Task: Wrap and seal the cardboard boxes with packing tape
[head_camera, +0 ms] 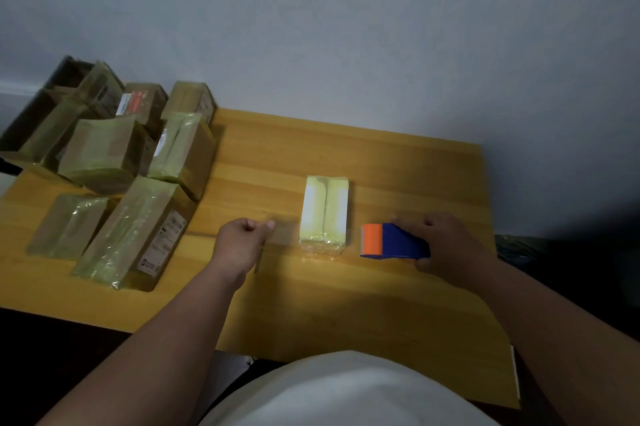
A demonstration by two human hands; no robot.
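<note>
I watch a small box [323,214] stand mid-worktop [398,304], between both hands for taping. My right hand [446,243] wraps the tape dispenser [394,241] just beside it; my left hand [242,242] pinches what may be a clear tape end. Wrapped boxes [128,183] crowd the worktop's far-left corner.

Head cam, looks fwd and down, close over wooden table [398,304] by wall [346,27].
</note>
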